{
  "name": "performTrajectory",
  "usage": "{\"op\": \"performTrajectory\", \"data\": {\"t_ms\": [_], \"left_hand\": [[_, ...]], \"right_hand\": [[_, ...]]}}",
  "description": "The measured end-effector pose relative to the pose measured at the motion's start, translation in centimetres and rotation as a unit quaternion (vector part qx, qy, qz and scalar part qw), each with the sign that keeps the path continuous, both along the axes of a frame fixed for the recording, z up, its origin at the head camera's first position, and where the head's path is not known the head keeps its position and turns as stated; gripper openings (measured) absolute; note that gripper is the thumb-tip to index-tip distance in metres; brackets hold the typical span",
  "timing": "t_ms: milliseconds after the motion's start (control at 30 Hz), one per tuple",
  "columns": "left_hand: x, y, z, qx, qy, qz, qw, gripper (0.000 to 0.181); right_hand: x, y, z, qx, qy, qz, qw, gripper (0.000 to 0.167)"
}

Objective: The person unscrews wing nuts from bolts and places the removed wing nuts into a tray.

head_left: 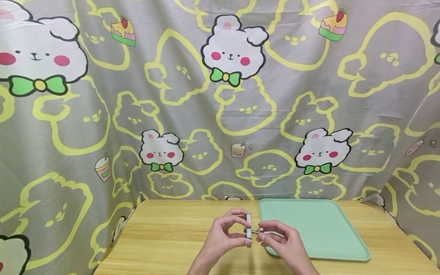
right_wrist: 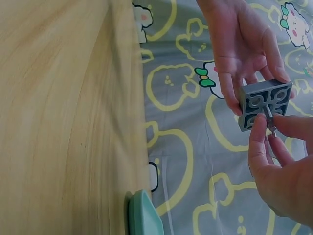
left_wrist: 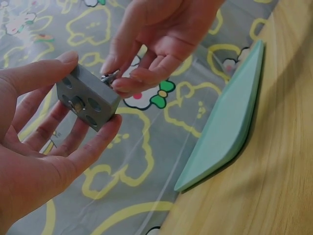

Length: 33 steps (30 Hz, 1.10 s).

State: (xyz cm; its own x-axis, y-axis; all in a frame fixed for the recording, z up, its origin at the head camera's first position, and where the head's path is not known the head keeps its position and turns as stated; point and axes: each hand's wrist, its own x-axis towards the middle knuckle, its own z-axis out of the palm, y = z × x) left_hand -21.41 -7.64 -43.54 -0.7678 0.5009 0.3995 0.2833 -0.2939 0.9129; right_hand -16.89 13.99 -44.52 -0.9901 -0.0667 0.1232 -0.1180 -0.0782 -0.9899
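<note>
In the head view my left hand (head_left: 221, 235) holds a small square grey block (head_left: 249, 219) on edge above the table, thumb below and fingers above. The left wrist view shows the block's (left_wrist: 90, 90) one face, with round holes near its corners and a bolt-like piece (left_wrist: 77, 104) at its centre. From the other face, ribbed with round sockets, a thin metal shank (right_wrist: 269, 117) sticks out in the right wrist view. My right hand (head_left: 283, 240) pinches this shank's outer end with thumb and fingers. A small metal part there is mostly hidden by the fingertips.
A pale green tray (head_left: 309, 225) with a raised rim lies on the wooden table (head_left: 165, 229), right of the block and partly behind my right hand. Grey cloth (head_left: 227, 114) with yellow outlines and rabbit faces hangs behind the table and along both sides.
</note>
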Motion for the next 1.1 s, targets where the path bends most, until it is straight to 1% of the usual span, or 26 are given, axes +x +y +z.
{"op": "performTrajectory", "data": {"t_ms": [100, 167, 267, 333, 400, 500, 600, 633, 700, 767, 800, 867, 967, 1033, 1100], "left_hand": [[0.0, 0.0, 0.0, -0.001, -0.003, 0.000, 1.0000, 0.033], [0.0, 0.0, 0.0, -0.002, -0.002, 0.000, 1.0000, 0.033], [0.0, -0.1, -0.1, 0.000, -0.002, -0.001, 1.0000, 0.033], [0.0, -0.1, -0.1, 0.002, -0.001, -0.002, 1.0000, 0.033], [0.0, -0.1, -0.1, 0.004, 0.000, -0.002, 1.0000, 0.033], [-0.1, -0.2, 0.0, 0.004, -0.001, -0.002, 1.0000, 0.033], [-0.1, -0.2, 0.0, 0.001, -0.005, 0.000, 1.0000, 0.032], [-0.1, -0.2, 0.1, -0.001, -0.006, 0.001, 1.0000, 0.032], [-0.1, -0.2, 0.1, -0.002, -0.007, 0.001, 1.0000, 0.032], [-0.1, -0.2, 0.1, 0.000, -0.006, 0.000, 1.0000, 0.033], [-0.1, -0.3, 0.1, 0.002, -0.007, -0.001, 1.0000, 0.033], [-0.2, -0.3, 0.1, 0.006, -0.007, -0.003, 1.0000, 0.033], [-0.2, -0.3, 0.1, 0.008, -0.009, -0.003, 0.9999, 0.033], [-0.2, -0.4, 0.1, 0.008, -0.009, -0.003, 0.9999, 0.033], [-0.2, -0.4, 0.1, 0.008, -0.006, -0.004, 0.9999, 0.033]], "right_hand": [[0.1, 0.0, -0.1, -0.001, 0.005, -0.003, 1.0000, 0.034], [0.1, 0.0, -0.2, 0.004, 0.021, -0.005, 0.9998, 0.033], [0.1, -0.2, -0.4, 0.025, 0.063, -0.017, 0.9976, 0.029], [0.2, -0.4, -0.5, 0.044, 0.096, -0.031, 0.9940, 0.025], [0.2, -0.6, -0.6, 0.064, 0.132, -0.048, 0.9880, 0.021], [0.3, -0.8, -0.8, 0.096, 0.188, -0.070, 0.9749, 0.020], [0.2, -0.9, -1.2, 0.129, 0.245, -0.088, 0.9568, 0.025], [0.2, -0.9, -1.4, 0.141, 0.265, -0.092, 0.9494, 0.027], [0.0, -0.8, -1.7, 0.163, 0.312, -0.099, 0.9306, 0.033], [-0.3, -0.7, -2.1, 0.179, 0.368, -0.103, 0.9064, 0.039], [-0.5, -0.7, -2.2, 0.185, 0.400, -0.105, 0.8914, 0.037], [-0.8, -0.6, -2.5, 0.199, 0.456, -0.112, 0.8604, 0.027], [-1.0, -0.6, -2.5, 0.211, 0.515, -0.118, 0.8223, 0.002], [-1.1, -0.6, -2.4, 0.224, 0.544, -0.122, 0.7992, 0.014], [-1.2, -0.6, -2.3, 0.233, 0.565, -0.122, 0.7821, 0.018]]}}
